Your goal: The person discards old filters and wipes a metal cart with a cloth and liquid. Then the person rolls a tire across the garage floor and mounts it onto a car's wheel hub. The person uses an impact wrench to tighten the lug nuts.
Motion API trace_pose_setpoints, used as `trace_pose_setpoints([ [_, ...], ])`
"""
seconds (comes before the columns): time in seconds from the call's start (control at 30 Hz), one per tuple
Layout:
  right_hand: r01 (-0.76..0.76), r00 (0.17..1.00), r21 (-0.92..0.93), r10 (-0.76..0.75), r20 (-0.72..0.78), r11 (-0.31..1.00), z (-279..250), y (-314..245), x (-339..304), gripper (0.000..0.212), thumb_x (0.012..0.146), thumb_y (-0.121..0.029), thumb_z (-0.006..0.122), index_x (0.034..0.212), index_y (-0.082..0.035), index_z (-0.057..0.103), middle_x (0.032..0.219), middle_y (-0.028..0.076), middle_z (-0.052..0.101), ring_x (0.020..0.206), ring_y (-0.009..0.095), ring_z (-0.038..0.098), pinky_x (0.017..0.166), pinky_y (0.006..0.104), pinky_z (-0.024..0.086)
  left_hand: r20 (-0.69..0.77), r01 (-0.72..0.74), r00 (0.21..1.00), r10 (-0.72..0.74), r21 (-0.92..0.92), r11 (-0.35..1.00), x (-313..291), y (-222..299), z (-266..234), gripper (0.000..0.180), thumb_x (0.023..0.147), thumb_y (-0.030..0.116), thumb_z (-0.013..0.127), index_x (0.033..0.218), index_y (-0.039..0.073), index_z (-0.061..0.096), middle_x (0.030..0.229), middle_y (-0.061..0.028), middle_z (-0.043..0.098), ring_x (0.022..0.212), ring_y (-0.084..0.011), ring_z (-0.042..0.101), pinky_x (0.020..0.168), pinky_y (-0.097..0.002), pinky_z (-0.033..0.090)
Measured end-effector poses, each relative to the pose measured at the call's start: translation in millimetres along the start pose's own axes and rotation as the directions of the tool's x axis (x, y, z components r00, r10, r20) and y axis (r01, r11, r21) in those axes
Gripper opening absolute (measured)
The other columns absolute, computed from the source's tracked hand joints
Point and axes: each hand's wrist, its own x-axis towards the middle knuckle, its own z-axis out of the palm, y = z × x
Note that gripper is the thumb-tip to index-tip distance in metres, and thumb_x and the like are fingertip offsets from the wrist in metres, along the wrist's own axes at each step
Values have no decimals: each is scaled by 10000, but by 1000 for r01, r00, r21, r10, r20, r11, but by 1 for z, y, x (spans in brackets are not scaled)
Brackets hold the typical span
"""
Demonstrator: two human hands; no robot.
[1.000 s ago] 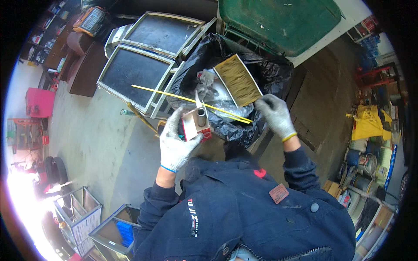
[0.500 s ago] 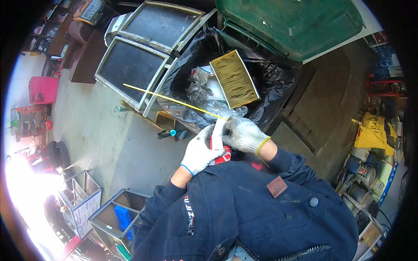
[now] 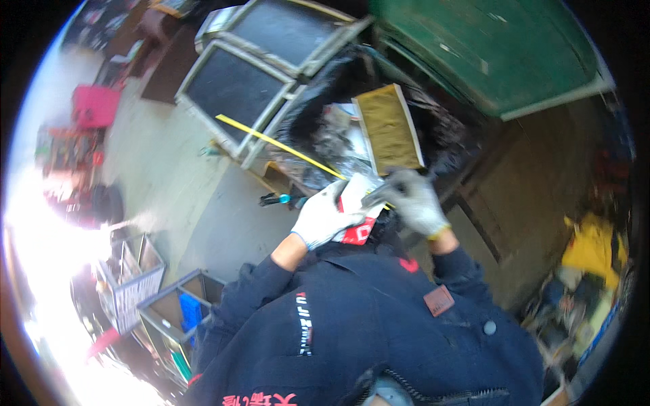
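Beyond the hands, a black plastic bin liner (image 3: 447, 128) gapes, holding a flat olive-brown rectangular panel (image 3: 387, 128). A thin yellow rod (image 3: 271, 141) slants up-left from them. Farther left lean two grey-framed dark screens (image 3: 233, 88); a green metal lid (image 3: 487, 47) stands above right.

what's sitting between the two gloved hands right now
In the head view, a red-and-white box sits between the left hand and the right hand, both touching it.
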Motion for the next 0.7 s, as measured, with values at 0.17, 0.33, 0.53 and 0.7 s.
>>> trace_pose_setpoints([
  [0.17, 54, 975, 402, 38, -217, 914, -69, -8, 32, 175, 1079, -199, 691, 1156, -58, 761, 1078, 57, 747, 965, 167, 692, 880, 345, 558, -321, 249, 914, -247, -34, 968, 42, -5, -39, 1056, 859, 578, 825, 1626, -35, 436, 1527, -315, 600, 1406, -417, 617, 1183, -448, 490],
  [0.33, -64, 984, 703, 161, -72, 708, -55, -9, 62, 250, 1125, -227, 622, 1285, -49, 696, 1148, 60, 695, 995, 142, 701, 897, 275, 568, -481, 215, 842, -244, -117, 970, -34, -60, -63, 749, 965, 482, 735, 1532, 18, 581, 1502, -262, 637, 1347, -425, 646, 1159, -468, 503],
  [0.53, -312, 894, 198, 217, 392, 929, 115, -40, 56, 230, 1093, -332, 627, 1002, -125, 671, 814, -16, 623, 615, 110, 558, 525, 285, 443, -397, 252, 827, -399, -373, 893, -197, -158, -30, 547, 1008, 416, 707, 1370, 7, 715, 1271, -218, 770, 1197, -357, 724, 1058, -438, 555],
  [0.7, 109, 672, 81, -133, 729, 991, 335, -116, -70, 371, 1118, -267, 549, 1263, 38, 703, 1205, 174, 732, 1130, 288, 687, 996, 386, 528, -313, -111, 771, -555, -924, 367, -328, -249, 13, 554, 1121, 454, 623, 1503, 53, 631, 1213, -59, 753, 895, -160, 689, 821, -357, 580],
])
